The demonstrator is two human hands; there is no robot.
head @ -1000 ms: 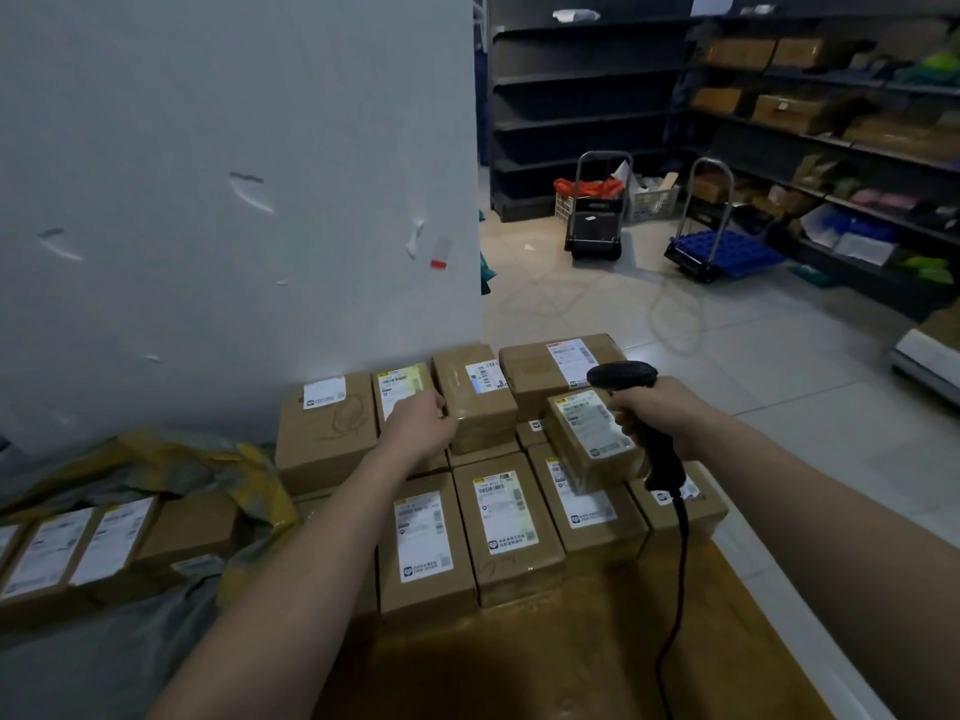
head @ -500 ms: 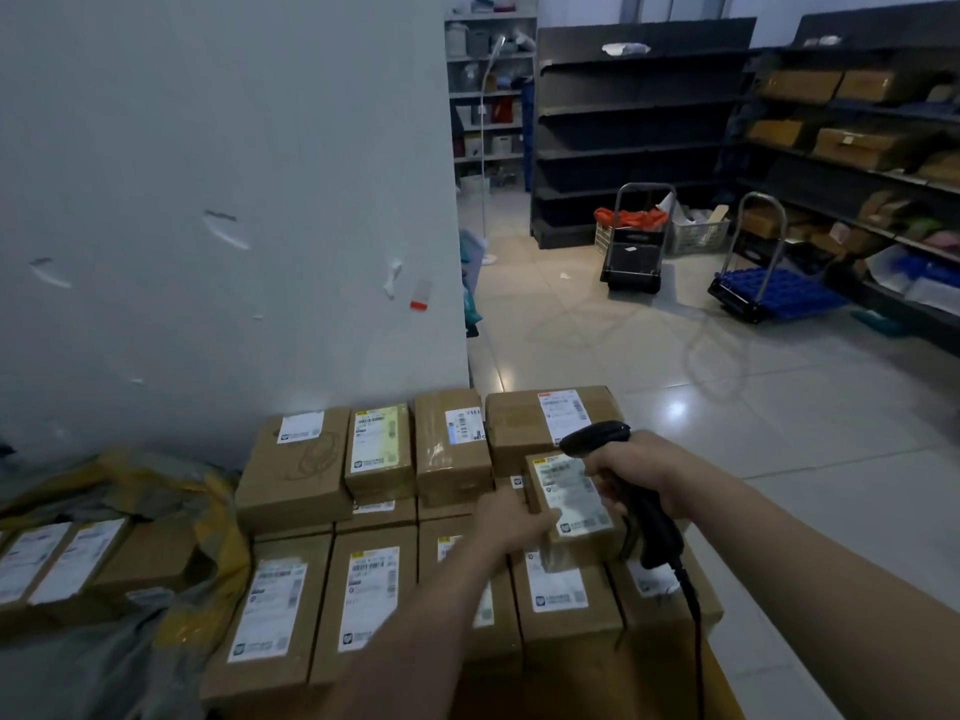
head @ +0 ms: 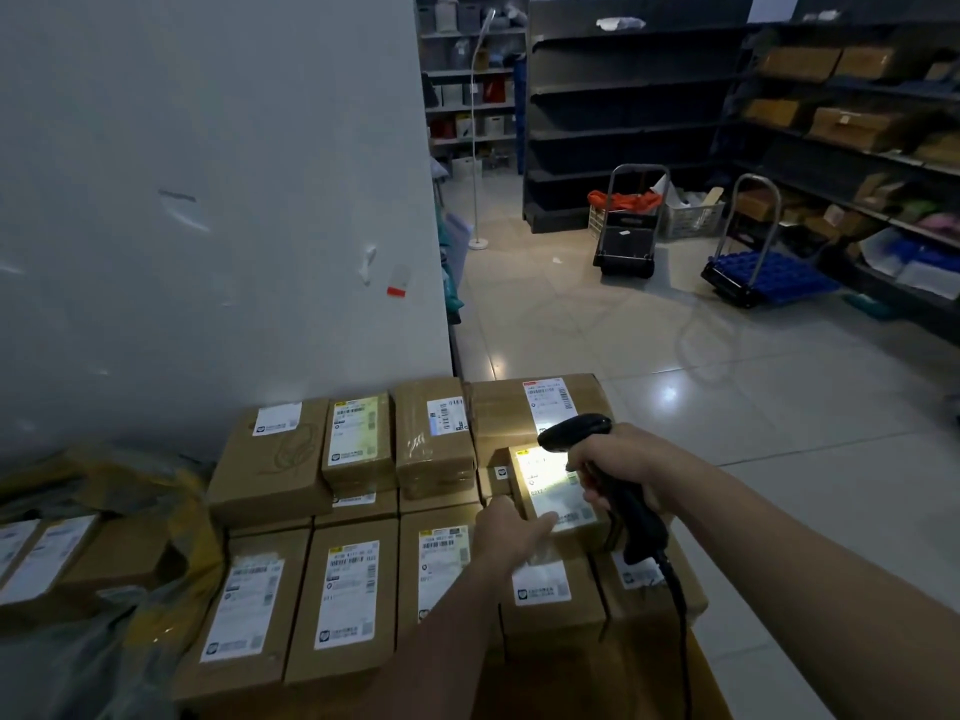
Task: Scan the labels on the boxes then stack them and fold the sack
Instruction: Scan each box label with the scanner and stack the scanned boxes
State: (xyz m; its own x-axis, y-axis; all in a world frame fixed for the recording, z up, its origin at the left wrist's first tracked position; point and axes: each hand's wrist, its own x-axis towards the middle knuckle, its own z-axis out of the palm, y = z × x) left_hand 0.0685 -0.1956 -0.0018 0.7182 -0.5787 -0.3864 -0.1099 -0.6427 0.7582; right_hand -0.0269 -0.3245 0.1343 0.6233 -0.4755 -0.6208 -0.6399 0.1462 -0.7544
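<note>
Right hand first: my fingers are curled tight round the black grip of the barcode scanner, whose head points down and left at a small box. The scanner's light falls on that box's label and washes it white. A black cable hangs from the butt of the grip toward me.

My left hand reaches in from the near side with its fingers stretched out, the tips touching the near edge of the lit label; it grips nothing that I can see.

The small box lies tilted on top of the stacked boxes, at the right end of the pile. These brown cartons sit label-up in rows, the far row raised against the white wall.

To the left, the sack, yellow and grey, lies crumpled beside the pile with more labelled boxes showing in it.

Far right across the tiled floor stand two hand trolleys in front of dark shelving.
</note>
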